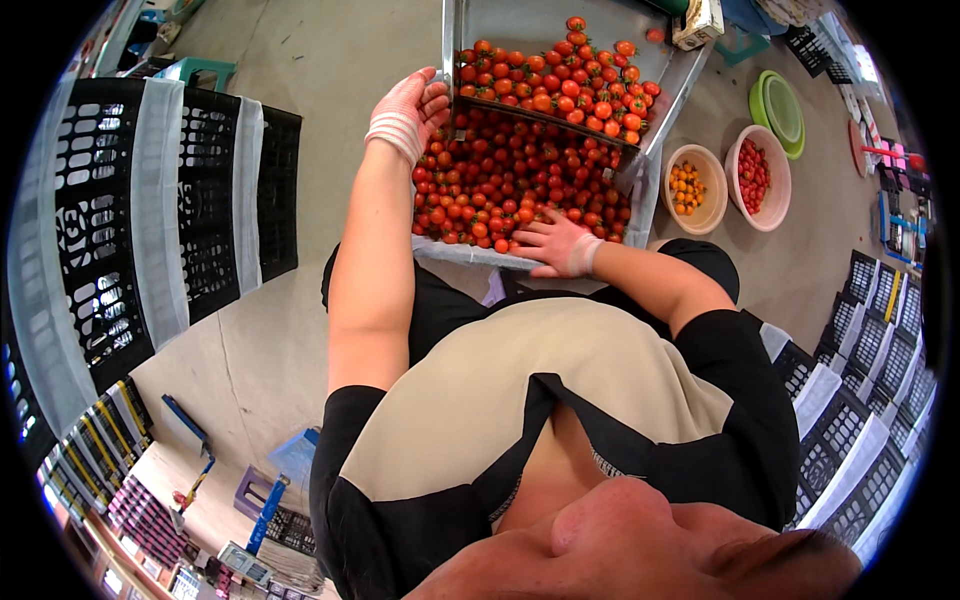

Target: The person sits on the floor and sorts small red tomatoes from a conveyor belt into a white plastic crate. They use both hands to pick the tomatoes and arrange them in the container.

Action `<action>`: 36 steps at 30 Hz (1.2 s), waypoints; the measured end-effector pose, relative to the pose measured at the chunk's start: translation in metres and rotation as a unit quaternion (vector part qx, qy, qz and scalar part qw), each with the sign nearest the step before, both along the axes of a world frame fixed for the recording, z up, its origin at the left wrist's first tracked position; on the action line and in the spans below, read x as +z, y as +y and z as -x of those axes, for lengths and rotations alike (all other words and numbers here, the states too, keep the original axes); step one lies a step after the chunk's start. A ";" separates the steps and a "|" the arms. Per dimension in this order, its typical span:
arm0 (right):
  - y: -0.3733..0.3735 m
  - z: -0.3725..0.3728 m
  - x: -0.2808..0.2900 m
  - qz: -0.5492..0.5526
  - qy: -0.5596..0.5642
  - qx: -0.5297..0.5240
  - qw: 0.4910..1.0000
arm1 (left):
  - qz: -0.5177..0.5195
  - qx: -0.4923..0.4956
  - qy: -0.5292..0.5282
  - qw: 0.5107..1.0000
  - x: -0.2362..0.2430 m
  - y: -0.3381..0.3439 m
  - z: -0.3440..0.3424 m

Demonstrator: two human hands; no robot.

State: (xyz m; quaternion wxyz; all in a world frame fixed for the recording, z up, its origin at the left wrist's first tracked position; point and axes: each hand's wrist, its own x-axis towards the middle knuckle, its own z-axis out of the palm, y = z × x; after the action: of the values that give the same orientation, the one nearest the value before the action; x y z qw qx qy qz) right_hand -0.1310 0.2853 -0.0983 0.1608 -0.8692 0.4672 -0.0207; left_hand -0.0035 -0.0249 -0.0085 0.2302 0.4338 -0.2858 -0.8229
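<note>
My left hand (408, 112), in a pale glove that leaves the fingertips bare, is beside the left edge of a metal sorting tray (449, 40). Its fingers are apart and slightly curled, holding nothing; whether they touch the edge I cannot tell. Red cherry tomatoes (565, 80) with green stems lie on the tray. Right below its near lip, a lined crate (465, 252) in front of me holds many more red cherry tomatoes (485, 180). My right hand (560, 246), gloved likewise, lies on these at the crate's near right side, fingers spread and open.
Right of the tray, a pale tub (712, 205) holds orange tomatoes and a pink tub (781, 205) red ones. Green basins (757, 100) stand behind them. Stacked black crates with white liners rise at left (105, 210) and right (845, 430). A teal stool (195, 70) stands far left.
</note>
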 end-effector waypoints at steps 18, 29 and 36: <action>0.042 0.082 0.062 -0.266 0.005 -0.428 0.864 | 0.007 0.012 -0.038 0.999 0.012 0.006 0.008; -0.010 0.066 0.072 -0.088 -0.135 -0.482 0.861 | 0.000 0.009 -0.022 1.000 0.010 0.003 0.007; -0.062 0.043 0.009 -0.175 -0.007 -0.387 0.905 | -0.004 0.004 -0.030 1.000 0.008 0.002 0.011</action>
State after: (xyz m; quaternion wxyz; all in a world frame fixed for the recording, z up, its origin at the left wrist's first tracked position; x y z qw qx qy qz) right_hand -0.1740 0.2233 -0.0892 0.2931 -0.5774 0.7620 -0.0056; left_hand -0.0144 -0.0233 -0.0009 0.2234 0.4606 -0.2874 -0.8095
